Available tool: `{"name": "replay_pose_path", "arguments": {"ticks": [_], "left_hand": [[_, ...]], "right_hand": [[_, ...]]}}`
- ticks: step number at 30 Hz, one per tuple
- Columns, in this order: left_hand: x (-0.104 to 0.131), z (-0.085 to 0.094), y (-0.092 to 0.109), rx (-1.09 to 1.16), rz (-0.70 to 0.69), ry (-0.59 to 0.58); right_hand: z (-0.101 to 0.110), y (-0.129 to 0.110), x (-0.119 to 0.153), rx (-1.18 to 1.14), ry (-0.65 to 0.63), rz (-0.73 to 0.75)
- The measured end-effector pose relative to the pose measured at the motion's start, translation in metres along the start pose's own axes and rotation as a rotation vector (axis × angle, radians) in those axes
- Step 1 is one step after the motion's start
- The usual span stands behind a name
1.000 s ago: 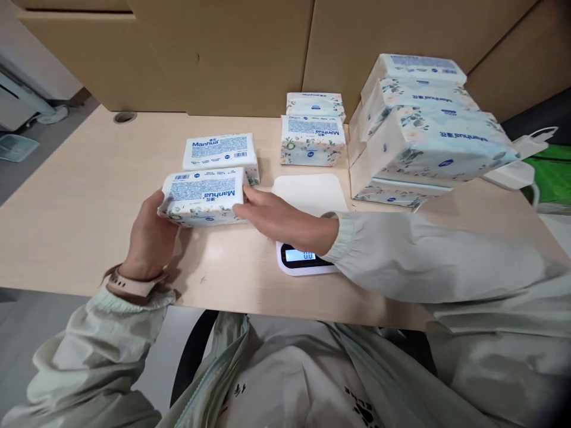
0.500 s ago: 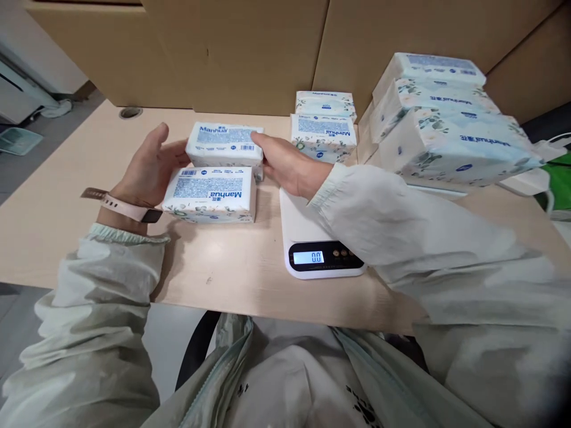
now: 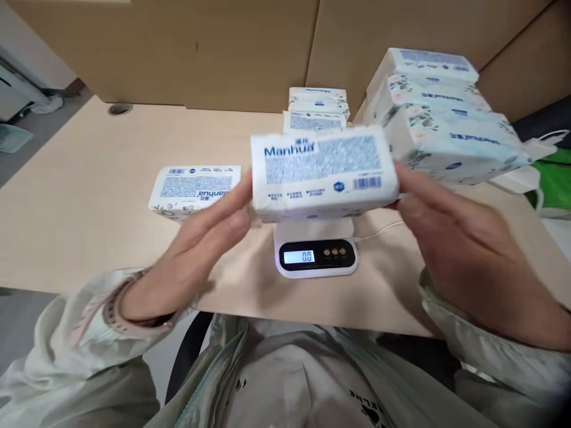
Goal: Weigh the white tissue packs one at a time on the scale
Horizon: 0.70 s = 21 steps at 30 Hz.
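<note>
Since the earlier frame, the tissue pack [image 3: 323,172] has moved from the table, behind another pack, to above the scale, and both hands have come across with it.

Nearest, the left hand [image 3: 200,244] holds the tissue pack's left end and the right hand [image 3: 464,249] its right end. Each is part open, fingers fairly straight, the tissue pack gripped between the two (its Manhua label reads upright from here). A pink wristband [image 3: 134,303] circles the left wrist.

Under the tissue pack, the white scale [image 3: 316,270] shows 0.0 on its lit display [image 3: 299,257], and its plate is partly hidden. A thin cable [image 3: 379,230] leaves it towards two o'clock.

Taking directions from the scale, the loose pack [image 3: 191,187] lies on the table [image 3: 66,220] at about ten o'clock, just beside the left hand. Straight out at twelve are two small packs [image 3: 317,106], one behind the other. A bigger pile of packs [image 3: 459,137] rises at about two o'clock, with something green [image 3: 553,178] near three. Farthest back, brown cardboard [image 3: 232,53] stands along the table's far edge.
</note>
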<state>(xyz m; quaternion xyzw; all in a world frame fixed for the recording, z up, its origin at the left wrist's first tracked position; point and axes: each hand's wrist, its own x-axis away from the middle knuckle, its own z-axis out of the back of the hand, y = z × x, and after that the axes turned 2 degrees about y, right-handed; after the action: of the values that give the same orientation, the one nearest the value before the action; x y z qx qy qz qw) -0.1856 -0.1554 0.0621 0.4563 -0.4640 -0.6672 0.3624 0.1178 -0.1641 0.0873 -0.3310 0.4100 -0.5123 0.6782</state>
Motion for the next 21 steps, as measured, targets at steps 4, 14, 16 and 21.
{"name": "replay_pose_path", "arguments": {"ticks": [4,14,16,21], "left_hand": [[0.000,-0.016,-0.029,-0.063,0.045,-0.115],[0.018,-0.043,-0.079,-0.013,-0.157,0.223],[0.018,-0.044,-0.081,0.018,-0.148,0.251],[0.017,-0.043,-0.078,0.037,-0.123,0.245]], "right_hand": [[-0.005,0.041,0.005,-0.083,0.023,-0.080],[-0.027,0.102,0.037,-0.098,0.388,0.121],[-0.027,0.105,0.039,-0.094,0.391,0.104],[-0.025,0.103,0.036,-0.098,0.390,0.078]]}}
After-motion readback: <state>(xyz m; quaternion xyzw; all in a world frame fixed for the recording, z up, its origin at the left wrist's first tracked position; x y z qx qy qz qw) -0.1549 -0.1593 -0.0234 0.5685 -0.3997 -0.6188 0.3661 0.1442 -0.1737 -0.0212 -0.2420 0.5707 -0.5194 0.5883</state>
